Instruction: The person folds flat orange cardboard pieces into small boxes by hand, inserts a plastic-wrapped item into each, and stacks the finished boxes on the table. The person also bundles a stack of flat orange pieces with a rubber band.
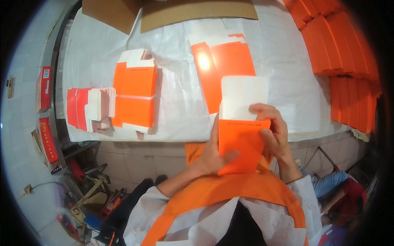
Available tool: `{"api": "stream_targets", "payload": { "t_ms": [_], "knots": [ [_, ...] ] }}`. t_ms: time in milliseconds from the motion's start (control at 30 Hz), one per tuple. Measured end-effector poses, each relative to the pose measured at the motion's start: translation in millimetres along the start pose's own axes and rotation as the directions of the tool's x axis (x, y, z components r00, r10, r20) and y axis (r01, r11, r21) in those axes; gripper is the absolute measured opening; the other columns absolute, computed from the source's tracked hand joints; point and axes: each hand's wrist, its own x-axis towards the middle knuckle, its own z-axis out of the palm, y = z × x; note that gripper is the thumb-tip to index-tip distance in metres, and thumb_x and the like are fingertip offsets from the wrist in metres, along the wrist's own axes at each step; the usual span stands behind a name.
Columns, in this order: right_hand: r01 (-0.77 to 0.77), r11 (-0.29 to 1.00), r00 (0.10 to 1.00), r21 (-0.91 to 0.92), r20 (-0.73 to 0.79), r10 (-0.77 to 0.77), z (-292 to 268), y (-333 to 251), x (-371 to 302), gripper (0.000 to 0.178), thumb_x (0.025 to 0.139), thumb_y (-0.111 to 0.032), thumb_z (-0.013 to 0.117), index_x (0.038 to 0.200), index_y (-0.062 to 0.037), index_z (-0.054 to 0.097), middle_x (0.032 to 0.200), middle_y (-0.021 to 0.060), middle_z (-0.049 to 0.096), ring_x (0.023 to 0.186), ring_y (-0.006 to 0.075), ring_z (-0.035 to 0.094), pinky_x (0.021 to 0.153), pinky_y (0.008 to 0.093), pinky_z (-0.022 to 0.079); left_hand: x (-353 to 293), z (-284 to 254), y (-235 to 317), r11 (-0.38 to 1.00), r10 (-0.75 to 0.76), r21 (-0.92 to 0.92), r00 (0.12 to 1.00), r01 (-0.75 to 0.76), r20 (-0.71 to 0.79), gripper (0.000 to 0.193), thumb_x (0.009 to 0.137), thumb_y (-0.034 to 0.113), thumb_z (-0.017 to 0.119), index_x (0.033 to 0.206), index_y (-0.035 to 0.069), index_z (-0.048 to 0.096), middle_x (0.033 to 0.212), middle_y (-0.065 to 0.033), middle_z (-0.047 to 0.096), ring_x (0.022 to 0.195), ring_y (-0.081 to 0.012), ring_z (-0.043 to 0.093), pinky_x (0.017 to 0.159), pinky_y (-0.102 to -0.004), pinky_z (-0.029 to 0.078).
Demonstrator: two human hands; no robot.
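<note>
Left hand (214, 151) clasps orange box (242, 141), right hand (278, 130) grasps its top corner by the white flap (243, 96); light, even pressure should keep edges square.

On the worktop (176, 98), a small carton stack (78, 108) lies farthest left, just beside a larger carton stack (135, 90), with flattened cartons (234, 59) near the middle and rows of boxes (334, 45) along the right. Behind these, cardboard flaps (201, 12) line the far side. In front, a carton (240, 141) is between left grip (215, 153) and right grip (274, 127), by the near edge.
</note>
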Motion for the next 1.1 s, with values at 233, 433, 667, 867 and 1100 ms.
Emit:
{"api": "stream_targets", "payload": {
  "t_ms": [233, 433, 667, 867, 1100],
  "knots": [
    [0.070, 0.995, 0.997, 0.072, 0.039, -0.073, 2, 2, -7, 0.008, 0.081, 0.003, 0.046, 0.086, -0.0034, 0.047, 0.126, 0.0213, 0.044, 0.110, 0.0217, 0.048, 0.088, 0.0320, 0.040, 31, -29, 9, 0.983, -0.122, -0.123, 0.984, 0.139, 0.132, 0.026, 0.083, 0.009, 0.055, 0.107, 0.001, 0.052, 0.114, -0.0121, 0.050, 0.104, -0.0179, 0.048, 0.089, -0.0277, 0.036],
    [0.111, 0.860, 0.919, 0.499, -0.380, 0.102, 42, -22, 8, 0.025, 0.075, 0.010, 0.047, 0.096, -0.0028, 0.046, 0.128, 0.0203, 0.040, 0.117, 0.0230, 0.043, 0.091, 0.0328, 0.038, 35, -10, 17, 0.952, 0.134, -0.244, 0.970, -0.183, -0.205, 0.024, 0.078, 0.010, 0.068, 0.090, 0.002, 0.050, 0.104, -0.0105, 0.052, 0.093, -0.0196, 0.052, 0.081, -0.0293, 0.041],
    [0.091, 0.986, 0.996, 0.139, 0.006, -0.092, 16, -11, 5, 0.033, 0.073, 0.012, 0.047, 0.103, -0.0015, 0.043, 0.112, 0.0134, 0.047, 0.101, 0.0209, 0.049, 0.089, 0.0303, 0.039, 37, -10, 18, 0.915, 0.297, -0.217, 0.932, -0.341, -0.209, 0.029, 0.073, -0.001, 0.069, 0.092, 0.002, 0.047, 0.103, -0.0102, 0.050, 0.098, -0.0203, 0.050, 0.085, -0.0327, 0.042],
    [-0.062, 0.967, 0.986, 0.249, -0.135, 0.098, 25, -32, 9, 0.023, 0.080, 0.005, 0.051, 0.103, 0.0005, 0.047, 0.107, 0.0129, 0.051, 0.095, 0.0201, 0.052, 0.085, 0.0291, 0.041, 40, -13, 36, 0.983, 0.132, -0.100, 0.970, -0.155, -0.202, 0.026, 0.076, 0.000, 0.066, 0.098, 0.000, 0.053, 0.100, -0.0087, 0.051, 0.092, -0.0174, 0.050, 0.080, -0.0283, 0.042],
    [-0.019, 1.000, 0.999, 0.007, -0.049, 0.019, 18, -27, 14, 0.013, 0.086, 0.000, 0.047, 0.096, 0.0002, 0.055, 0.101, 0.0112, 0.056, 0.095, 0.0197, 0.054, 0.083, 0.0280, 0.041, 39, -17, 30, 0.992, 0.107, -0.054, 0.983, -0.116, -0.152, 0.014, 0.081, -0.001, 0.057, 0.095, 0.001, 0.058, 0.097, -0.0082, 0.052, 0.089, -0.0156, 0.051, 0.078, -0.0258, 0.041]
  ]
}}
